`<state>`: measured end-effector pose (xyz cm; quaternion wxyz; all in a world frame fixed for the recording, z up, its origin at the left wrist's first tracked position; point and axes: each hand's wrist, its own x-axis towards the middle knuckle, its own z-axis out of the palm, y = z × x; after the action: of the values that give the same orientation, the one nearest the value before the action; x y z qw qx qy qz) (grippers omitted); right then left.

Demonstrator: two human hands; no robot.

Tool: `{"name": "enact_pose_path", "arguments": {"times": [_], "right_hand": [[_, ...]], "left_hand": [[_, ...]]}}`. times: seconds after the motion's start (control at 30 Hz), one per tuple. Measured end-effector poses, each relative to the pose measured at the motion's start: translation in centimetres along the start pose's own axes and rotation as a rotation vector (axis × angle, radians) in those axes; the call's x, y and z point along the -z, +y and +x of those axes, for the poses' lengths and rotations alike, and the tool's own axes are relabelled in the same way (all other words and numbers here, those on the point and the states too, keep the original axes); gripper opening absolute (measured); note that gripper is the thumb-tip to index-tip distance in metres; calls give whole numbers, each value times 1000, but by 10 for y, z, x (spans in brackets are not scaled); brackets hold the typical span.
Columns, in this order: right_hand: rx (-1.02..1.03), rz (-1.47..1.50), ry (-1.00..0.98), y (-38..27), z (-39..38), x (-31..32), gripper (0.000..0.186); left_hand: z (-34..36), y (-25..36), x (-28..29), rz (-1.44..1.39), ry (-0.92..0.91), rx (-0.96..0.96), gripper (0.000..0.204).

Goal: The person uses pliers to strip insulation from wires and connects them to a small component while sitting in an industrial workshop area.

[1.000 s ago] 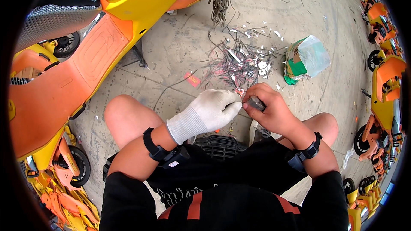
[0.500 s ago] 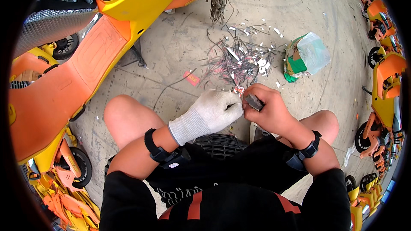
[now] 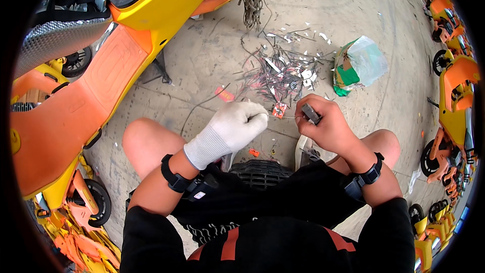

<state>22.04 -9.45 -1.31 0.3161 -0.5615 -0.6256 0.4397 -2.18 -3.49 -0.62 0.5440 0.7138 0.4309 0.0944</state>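
A thin pale wire (image 3: 283, 117) runs nearly straight between my two closed hands. My left hand (image 3: 231, 125), in a white knitted glove, pinches one end of it. The bare right hand (image 3: 327, 125) is wrapped round a dark, blocky tool (image 3: 310, 114), whose end sticks out by the thumb; its kind is hidden by the fingers. The wire's other end meets this hand's fingers, and I cannot see how it is gripped there. Just beyond the wire, a small red and white packet (image 3: 279, 108) lies on the floor.
A pile of cut wires and scraps (image 3: 288, 71) lies ahead, with a green and clear plastic bag (image 3: 356, 65) on its right. A yellow and orange scooter (image 3: 116, 65) stands at the left. More scooters (image 3: 457, 101) line the right. A cable bundle (image 3: 252, 0) hangs at the top.
My hands have moved apart, the left one to the left and the right one slightly right. The wire now shows stretched between them, and an orange piece shows on the floor below.
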Motion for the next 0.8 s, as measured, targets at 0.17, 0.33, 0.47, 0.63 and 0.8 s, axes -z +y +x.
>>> {"name": "enact_pose_path", "arguments": {"times": [0.17, 0.33, 0.47, 0.63, 0.8], "right_hand": [[-60, -60, 37, 8, 0, 15, 10], [-187, -139, 153, 5, 2, 28, 10], [-159, -202, 224, 11, 4, 26, 13], [25, -262, 363, 13, 9, 14, 27], [337, -312, 251, 3, 6, 8, 36]], "left_hand": [[1, -9, 11, 61, 58, 68, 28], [3, -17, 23, 60, 174, 79, 28], [9, -22, 15, 17, 192, 24, 28], [12, -6, 12, 35, 136, 131, 28], [14, -19, 7, -32, 139, 87, 29]]}}
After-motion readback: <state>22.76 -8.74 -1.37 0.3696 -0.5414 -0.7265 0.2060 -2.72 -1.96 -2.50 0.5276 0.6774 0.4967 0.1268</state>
